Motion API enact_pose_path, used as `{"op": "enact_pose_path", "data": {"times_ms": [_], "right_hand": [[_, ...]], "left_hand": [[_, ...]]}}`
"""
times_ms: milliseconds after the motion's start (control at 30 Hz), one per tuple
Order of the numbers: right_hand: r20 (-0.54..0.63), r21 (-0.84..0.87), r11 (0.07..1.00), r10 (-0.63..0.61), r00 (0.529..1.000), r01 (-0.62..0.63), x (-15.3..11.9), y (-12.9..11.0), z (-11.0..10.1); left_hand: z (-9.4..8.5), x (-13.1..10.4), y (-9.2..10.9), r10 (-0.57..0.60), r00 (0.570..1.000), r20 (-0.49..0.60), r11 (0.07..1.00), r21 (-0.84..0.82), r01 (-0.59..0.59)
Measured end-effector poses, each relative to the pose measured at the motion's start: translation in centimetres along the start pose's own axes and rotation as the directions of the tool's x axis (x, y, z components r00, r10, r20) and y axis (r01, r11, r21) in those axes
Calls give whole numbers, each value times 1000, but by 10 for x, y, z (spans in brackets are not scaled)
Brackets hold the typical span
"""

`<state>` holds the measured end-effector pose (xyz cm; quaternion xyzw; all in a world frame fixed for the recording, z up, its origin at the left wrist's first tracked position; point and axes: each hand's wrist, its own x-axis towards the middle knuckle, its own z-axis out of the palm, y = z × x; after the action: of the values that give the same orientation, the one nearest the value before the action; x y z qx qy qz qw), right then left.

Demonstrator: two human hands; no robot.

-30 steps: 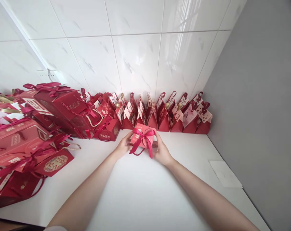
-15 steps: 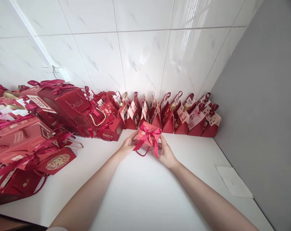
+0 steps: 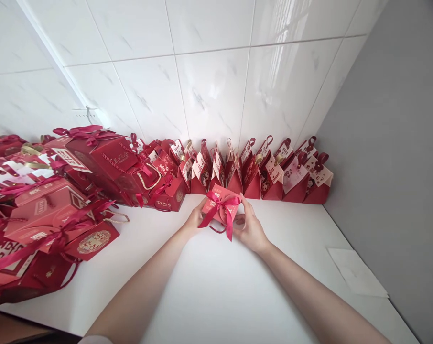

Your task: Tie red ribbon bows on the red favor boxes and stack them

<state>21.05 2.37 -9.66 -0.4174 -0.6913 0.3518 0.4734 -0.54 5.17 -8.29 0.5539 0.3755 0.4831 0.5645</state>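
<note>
A small red gift box [image 3: 210, 206] with a dark pink ribbon bow on top and a red cord handle is between my hands, in front of a row of boxes. My left hand [image 3: 195, 217] grips its left side, with the fingertips partly hidden behind it. On the opposite side my right hand [image 3: 250, 227] has its thumb and fingers curled against the box. Just behind stands a row of pointed red candy boxes [image 3: 251, 184] with ribbon loops at their tops.
Many larger red gift boxes [image 3: 94, 165] with bows and cords are piled on the left of the white table [image 3: 209, 296]. A white paper sheet [image 3: 356, 272] lies at the right, beside a grey panel [image 3: 392, 157]. A tiled wall [image 3: 209, 91] rises behind.
The view has shifted slightly, and the piled boxes now appear a little further right. The gift box is turned slightly between my hands, which still hold it.
</note>
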Motion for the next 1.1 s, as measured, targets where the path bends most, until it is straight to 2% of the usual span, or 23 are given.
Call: {"op": "enact_pose_path", "data": {"times_ms": [300, 533, 667, 800, 967, 1100], "right_hand": [[28, -44, 998, -39, 999, 40, 4, 0, 1], [44, -34, 999, -23, 999, 24, 5, -3, -1], [67, -16, 1000, -18, 998, 19, 5, -7, -3], [82, 14, 1000, -24, 996, 23, 3, -12, -4], [86, 5, 999, -32, 996, 31, 3, -14, -3], [147, 89, 996, -28, 989, 15, 4, -8, -7]], "left_hand": [[12, -8, 23, -34, 999, -23, 998, -55, 33], [16, 2, 16, -82, 994, -71, 986, -148, 71], [26, 13, 18, -159, 987, -1, 958, -244, 154], [28, 8, 25, -179, 983, 36, 933, -311, 182], [15, -9, 21, -76, 997, -34, 983, -168, 70], [0, -19, 15, 0, 999, 39, 994, 106, -4]]}}
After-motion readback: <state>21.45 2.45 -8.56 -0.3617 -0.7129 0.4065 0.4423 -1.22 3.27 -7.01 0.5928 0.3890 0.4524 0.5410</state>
